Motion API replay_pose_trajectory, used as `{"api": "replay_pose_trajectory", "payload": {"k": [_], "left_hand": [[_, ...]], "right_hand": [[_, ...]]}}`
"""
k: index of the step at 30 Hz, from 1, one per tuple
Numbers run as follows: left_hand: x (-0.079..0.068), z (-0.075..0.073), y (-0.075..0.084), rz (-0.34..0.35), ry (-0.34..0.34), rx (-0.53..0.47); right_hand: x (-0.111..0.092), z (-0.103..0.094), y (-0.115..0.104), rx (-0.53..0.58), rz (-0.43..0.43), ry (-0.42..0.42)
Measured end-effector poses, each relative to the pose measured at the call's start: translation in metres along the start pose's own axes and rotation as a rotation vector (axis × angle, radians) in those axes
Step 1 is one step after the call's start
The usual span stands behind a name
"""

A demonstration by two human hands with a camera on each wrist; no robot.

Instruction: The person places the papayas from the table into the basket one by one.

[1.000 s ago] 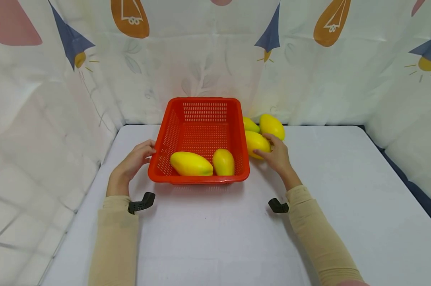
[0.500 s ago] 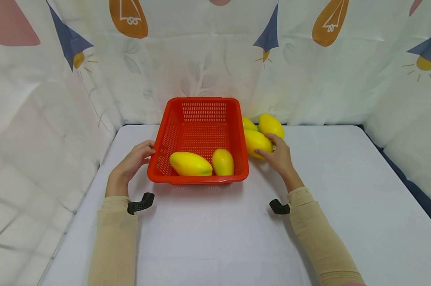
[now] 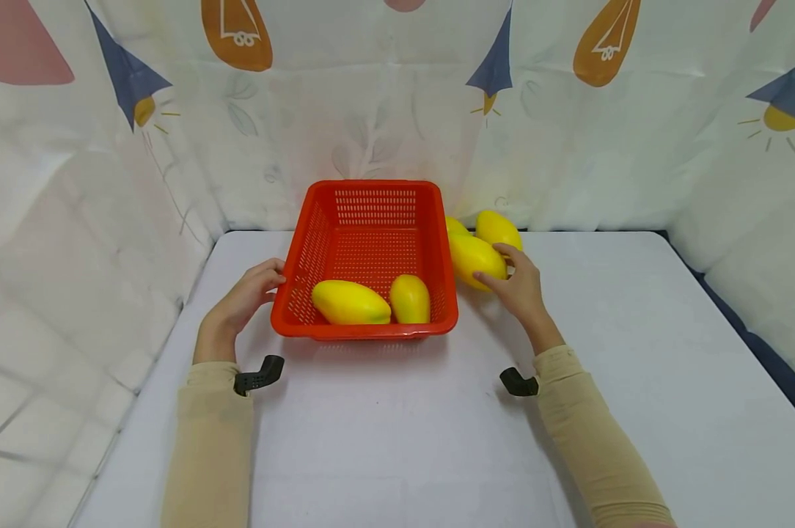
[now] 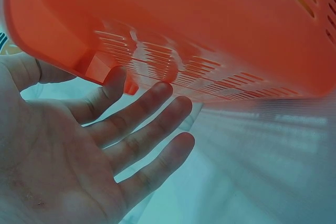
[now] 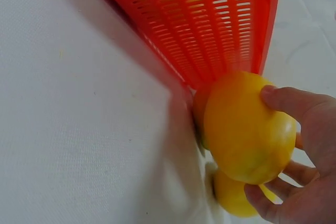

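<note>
Near end inside the red basket (image 3: 364,332): left basket fruit (image 3: 351,302) and right basket fruit (image 3: 411,299). Liable to roll and knock together, from any jerk at the rim. At left rim: left hand (image 3: 242,297), with a light pinch by thumb and index finger, other fingers stretched out. Risk of basket swivelling on the white cloth (image 3: 384,440), from so slight a hold on one side only. Just right of basket: right hand (image 3: 521,287), with held fruit (image 3: 475,258) between thumb and fingertips. Risk of slipping, from curved, slick-looking skin; also of bumping the basket's right wall, from closeness. Beyond: far-left fruit (image 3: 455,224) and far-right fruit (image 3: 499,229). Liable to roll, from a nudge by fingertips; touching held fruit or not, cannot tell.

Count, near to far. Beige sleeves (image 3: 213,447): two. Black wrist devices (image 3: 259,375): two. Hands: two. Basket: one. Yellow fruits: five, as two inside, one in grip, two beyond. Patterned curtain (image 3: 384,103) farthest; panels, cannot tell.
</note>
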State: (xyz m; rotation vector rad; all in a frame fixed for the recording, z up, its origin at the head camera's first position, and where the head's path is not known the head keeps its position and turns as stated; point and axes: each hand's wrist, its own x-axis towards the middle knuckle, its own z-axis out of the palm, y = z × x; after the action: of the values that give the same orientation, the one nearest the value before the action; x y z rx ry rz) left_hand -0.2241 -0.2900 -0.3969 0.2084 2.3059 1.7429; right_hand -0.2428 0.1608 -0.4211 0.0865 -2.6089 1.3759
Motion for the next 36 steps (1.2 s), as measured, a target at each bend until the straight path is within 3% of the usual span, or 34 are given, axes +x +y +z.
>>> {"api": "replay_pose_trajectory", "payload": {"k": [36], "left_hand": [[-0.001,0.0,0.001,-0.011,0.005,0.009]], "right_hand": [[0.002,-0.011,-0.004,0.023,-0.032,0.096]]}}
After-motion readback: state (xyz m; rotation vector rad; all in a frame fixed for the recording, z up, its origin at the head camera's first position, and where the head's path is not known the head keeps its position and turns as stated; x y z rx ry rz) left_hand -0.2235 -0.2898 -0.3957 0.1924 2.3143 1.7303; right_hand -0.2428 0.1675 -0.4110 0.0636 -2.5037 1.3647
